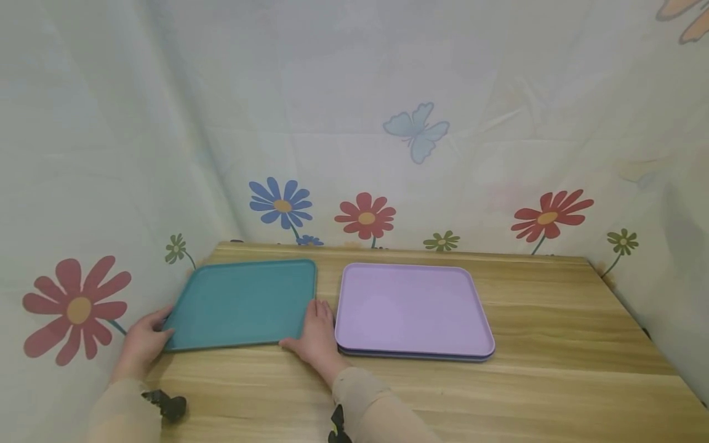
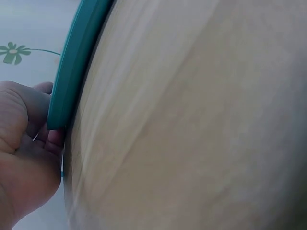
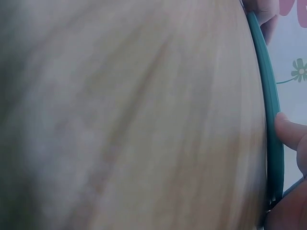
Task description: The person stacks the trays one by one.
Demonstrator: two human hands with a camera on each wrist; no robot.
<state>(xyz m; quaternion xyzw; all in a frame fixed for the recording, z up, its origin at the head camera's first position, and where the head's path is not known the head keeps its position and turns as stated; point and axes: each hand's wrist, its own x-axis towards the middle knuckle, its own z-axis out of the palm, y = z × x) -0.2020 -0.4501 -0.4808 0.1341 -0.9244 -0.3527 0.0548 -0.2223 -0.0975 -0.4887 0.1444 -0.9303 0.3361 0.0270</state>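
Note:
A teal rectangular tray (image 1: 244,303) lies at the left of the wooden table, its flat inside bare. My left hand (image 1: 144,343) grips its front left corner; in the left wrist view the thumb is at the upper side of the rim (image 2: 79,67) and fingers show below the edge. At the front right corner is my right hand (image 1: 317,337), thumb on the front edge and fingers along the right side. The right wrist view shows that thumb against the teal edge (image 3: 272,115), the other fingers partly hidden lower down.
A lilac tray (image 1: 410,307) tops a small stack close right of my right hand, with darker tray edges (image 1: 415,355) showing beneath. The wooden table (image 1: 565,344) extends to the right. A flower-printed curtain (image 1: 332,123) hangs behind it and along the left.

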